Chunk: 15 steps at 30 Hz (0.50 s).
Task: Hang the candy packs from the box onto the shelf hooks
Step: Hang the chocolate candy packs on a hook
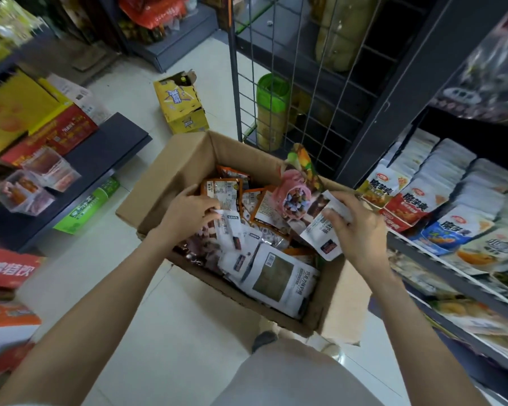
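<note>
- Open cardboard box on the pale tiled floor, flaps up, just beside the shelf on the right.
- Inside the box, a loose heap of candy packs: white packs with dark labels toward the near side, orange-edged packs toward the far side, mostly lying flat and overlapping.
- Left hand down in the box, fingers curled, grip pinching the corner of a white pack that rests on the heap.
- Right hand over the box's right edge, grip clamped on a white pack with a dark label, thumb on its face, pack tilted and lifted above the heap.
- Pink-and-multicoloured pack standing up in the box between the two hands, close to the right hand's pack.
- Shelf on the right filled with rows of snack bags in white, red and blue, overlapping front to back.
- Black wire grid panel upright behind the box, with a green-lidded jar behind it.
- Yellow carton on the floor beyond the box, top torn open.
- Dark low shelf on the left carrying red and yellow boxes and clear plastic tubs.
- Light trouser leg at the bottom, with a dark shoe near the box's near corner.
</note>
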Motion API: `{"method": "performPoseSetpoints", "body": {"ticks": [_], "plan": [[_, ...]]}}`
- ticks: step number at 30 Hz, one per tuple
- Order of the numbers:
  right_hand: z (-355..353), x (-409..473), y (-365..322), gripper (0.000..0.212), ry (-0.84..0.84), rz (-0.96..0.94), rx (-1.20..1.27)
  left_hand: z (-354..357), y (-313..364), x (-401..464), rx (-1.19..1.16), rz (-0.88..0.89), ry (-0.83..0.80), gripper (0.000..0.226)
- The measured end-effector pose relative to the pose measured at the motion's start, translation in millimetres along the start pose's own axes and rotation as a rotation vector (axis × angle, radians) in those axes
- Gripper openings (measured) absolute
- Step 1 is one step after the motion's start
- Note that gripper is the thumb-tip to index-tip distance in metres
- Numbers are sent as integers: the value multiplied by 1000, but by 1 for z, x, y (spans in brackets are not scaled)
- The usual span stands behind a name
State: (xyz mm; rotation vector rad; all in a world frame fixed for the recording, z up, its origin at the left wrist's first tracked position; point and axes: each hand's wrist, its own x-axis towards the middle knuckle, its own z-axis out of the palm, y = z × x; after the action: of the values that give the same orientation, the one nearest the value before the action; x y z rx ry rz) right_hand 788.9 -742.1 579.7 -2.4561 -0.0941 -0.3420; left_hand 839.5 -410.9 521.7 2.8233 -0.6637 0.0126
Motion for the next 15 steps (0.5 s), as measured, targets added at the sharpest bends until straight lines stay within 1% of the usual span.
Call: {"method": "performPoseSetpoints", "body": {"ticks": [2, 4, 5, 8, 9, 10, 12, 15], "plan": [[-19, -4, 2, 27, -13, -36, -1, -25, 11, -5, -48, -92, 112, 16], [-39, -7, 1, 28, -29, -88, 20, -54, 32, -4, -117, -223, 208, 20], [-50, -9, 1, 28, -44, -122, 34, -68, 45, -2, -159, -284, 234, 21], [-89, -8, 1, 30, -159, -171, 63, -98, 85, 11, -352, -385, 219, 29], [-101, -8, 1, 30, -209, -170, 76, -104, 99, 17, -376, -385, 222, 31], [-114, -8, 0, 30, -251, -164, 90, -111, 115, 24, -370, -338, 249, 32], [-134, -9, -1, 29, -298, -141, 111, -116, 146, 37, -410, -218, 249, 32], [-158, -15, 5, 27, -256, -34, 79, -114, 197, 50, -570, -65, 166, 26]]}}
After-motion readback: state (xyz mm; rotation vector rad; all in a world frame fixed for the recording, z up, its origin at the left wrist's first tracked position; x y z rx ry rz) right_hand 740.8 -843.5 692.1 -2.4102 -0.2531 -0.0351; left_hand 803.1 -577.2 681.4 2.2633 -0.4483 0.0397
